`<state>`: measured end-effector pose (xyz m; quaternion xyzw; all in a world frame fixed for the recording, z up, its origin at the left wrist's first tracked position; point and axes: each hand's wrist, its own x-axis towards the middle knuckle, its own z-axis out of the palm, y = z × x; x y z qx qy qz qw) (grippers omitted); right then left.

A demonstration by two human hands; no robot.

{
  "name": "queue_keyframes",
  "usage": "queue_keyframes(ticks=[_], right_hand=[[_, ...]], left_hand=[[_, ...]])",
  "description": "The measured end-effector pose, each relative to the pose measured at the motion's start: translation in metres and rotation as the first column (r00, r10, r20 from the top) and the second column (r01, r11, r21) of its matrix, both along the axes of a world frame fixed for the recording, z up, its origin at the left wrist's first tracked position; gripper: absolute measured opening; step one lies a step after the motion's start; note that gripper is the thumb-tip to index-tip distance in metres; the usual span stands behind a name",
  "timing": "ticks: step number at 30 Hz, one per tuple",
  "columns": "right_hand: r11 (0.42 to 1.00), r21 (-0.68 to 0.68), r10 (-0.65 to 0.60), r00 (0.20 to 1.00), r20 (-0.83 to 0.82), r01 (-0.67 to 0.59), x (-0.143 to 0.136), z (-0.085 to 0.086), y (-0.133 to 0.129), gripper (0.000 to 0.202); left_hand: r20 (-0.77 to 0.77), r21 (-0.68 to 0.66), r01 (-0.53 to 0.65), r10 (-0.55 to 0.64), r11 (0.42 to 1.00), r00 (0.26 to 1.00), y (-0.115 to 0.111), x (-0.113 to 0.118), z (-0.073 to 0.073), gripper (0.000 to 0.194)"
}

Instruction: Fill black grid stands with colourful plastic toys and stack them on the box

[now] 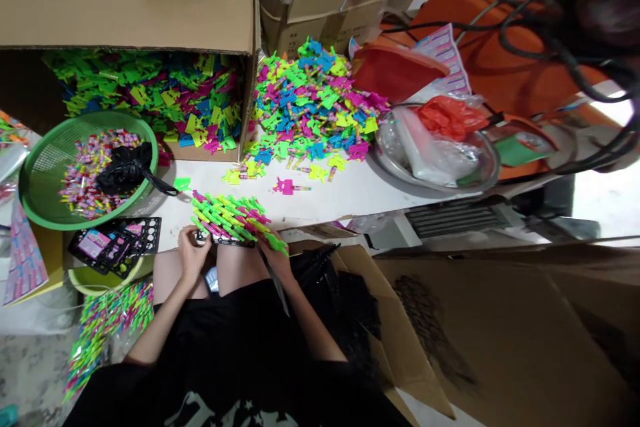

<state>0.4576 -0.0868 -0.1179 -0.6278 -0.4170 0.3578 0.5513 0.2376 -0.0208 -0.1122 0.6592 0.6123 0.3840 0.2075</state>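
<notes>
A black rack filled with slanting rows of green, yellow and pink plastic pieces lies at the front edge of the white table. My left hand is closed on the rack's left end, thumb and fingers at its corner. At the right end, my right hand is closed around the rack and its outermost green pieces, with a dark strip hanging below it. Just behind the rack, a pink piece with a clear stem lies alone, and a bright green piece is to the left.
A large pile of colourful pieces spreads behind, beside an open cardboard box. At left are a green basket and black racks. A metal bowl holding plastic bags stands right. An open carton lies near my right arm.
</notes>
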Motion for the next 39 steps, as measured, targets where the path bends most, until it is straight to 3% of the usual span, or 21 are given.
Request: queue_keyframes(ticks=[2, 7, 17, 23, 32, 39], right_hand=[[1.0, 0.004, 0.003, 1.0, -0.005, -0.003, 0.0, 0.001, 0.001, 0.034], [0.998, 0.027, 0.049, 0.999, -0.013, -0.049, 0.002, -0.001, -0.002, 0.034], [0.981, 0.049, 0.185, 0.978, 0.101, -0.19, 0.011, 0.006, 0.001, 0.029], [0.975, 0.041, 0.212, 0.965, 0.155, -0.22, 0.014, 0.01, 0.004, 0.03], [0.962, -0.189, 0.248, 0.916, 0.317, -0.195, 0.011, 0.005, 0.011, 0.039], [0.968, -0.18, 0.228, 0.913, 0.337, -0.175, 0.009, 0.002, 0.01, 0.039]], left_hand=[[0.019, 0.028, -0.071, 0.071, 0.997, 0.997, -0.01, 0.008, 0.001, 0.036], [-0.026, -0.047, -0.144, 0.143, 0.988, 0.989, -0.023, 0.023, 0.001, 0.026], [-0.149, -0.053, -0.208, 0.199, 0.977, 0.969, -0.008, 0.031, -0.004, 0.017], [-0.184, -0.021, -0.196, 0.189, 0.98, 0.965, -0.007, 0.031, -0.006, 0.018], [-0.197, -0.028, -0.178, 0.169, 0.984, 0.966, -0.009, 0.029, -0.01, 0.021], [-0.159, -0.095, -0.173, 0.156, 0.98, 0.975, -0.009, 0.029, -0.007, 0.02]])
